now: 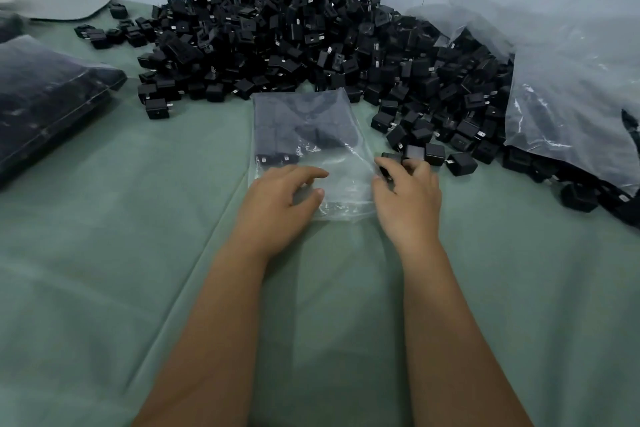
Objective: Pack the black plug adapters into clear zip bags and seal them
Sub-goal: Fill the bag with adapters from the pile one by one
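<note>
Both forearms reach up from the bottom of the frame over green cloth (104, 253). At centre, the left hand (277, 198) rests loosely curled on the near end of a clear bag (311, 135), probably pinning its mouth; whether it pinches the film, I cannot tell. Several adapters already sit in the bag's far half. Just right of the bag, the right hand (408, 191) curls round an adapter (388, 163) from the loose ones, likely to feed in. Behind lies the pile (294, 35); a filled bag (45, 97) lies at left.
</note>
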Demonstrator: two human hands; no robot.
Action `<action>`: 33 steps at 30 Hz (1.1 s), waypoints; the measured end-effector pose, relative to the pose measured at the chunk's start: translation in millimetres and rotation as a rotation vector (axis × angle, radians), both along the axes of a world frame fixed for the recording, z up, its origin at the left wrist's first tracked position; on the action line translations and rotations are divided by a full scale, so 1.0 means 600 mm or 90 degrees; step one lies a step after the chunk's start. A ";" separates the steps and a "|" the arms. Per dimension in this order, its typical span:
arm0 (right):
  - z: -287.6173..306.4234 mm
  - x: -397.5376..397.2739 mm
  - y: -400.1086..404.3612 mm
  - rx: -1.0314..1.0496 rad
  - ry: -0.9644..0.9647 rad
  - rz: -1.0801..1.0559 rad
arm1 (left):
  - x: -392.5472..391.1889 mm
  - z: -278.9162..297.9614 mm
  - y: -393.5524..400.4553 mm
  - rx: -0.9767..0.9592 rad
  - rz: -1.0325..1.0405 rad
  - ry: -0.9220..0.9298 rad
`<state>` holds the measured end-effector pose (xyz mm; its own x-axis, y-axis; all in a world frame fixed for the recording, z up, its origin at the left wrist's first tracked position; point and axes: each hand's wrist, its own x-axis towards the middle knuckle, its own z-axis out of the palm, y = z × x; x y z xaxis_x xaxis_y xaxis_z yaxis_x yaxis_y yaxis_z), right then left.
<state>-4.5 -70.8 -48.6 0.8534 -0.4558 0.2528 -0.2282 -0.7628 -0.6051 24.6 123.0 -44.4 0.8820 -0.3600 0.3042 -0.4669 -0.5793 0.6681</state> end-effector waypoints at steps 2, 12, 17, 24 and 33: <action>0.000 0.000 0.003 -0.008 -0.010 0.001 | -0.001 0.000 0.000 -0.003 0.002 0.016; 0.005 -0.002 0.006 0.089 -0.098 -0.064 | 0.001 -0.001 0.000 -0.002 0.011 0.039; 0.003 -0.002 0.003 0.002 -0.058 -0.046 | 0.000 0.001 0.000 -0.004 0.018 0.052; 0.009 -0.004 0.006 0.020 -0.137 -0.128 | -0.006 0.007 -0.001 0.007 0.007 0.058; 0.035 -0.032 0.104 0.064 -0.391 0.123 | -0.003 0.011 -0.005 0.040 0.007 0.023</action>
<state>-23.7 -8.4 -27.4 0.6359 -0.3555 0.6850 0.3176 -0.6884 -0.6521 22.9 119.9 -37.6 0.8958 -0.3679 0.2495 -0.4370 -0.6257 0.6462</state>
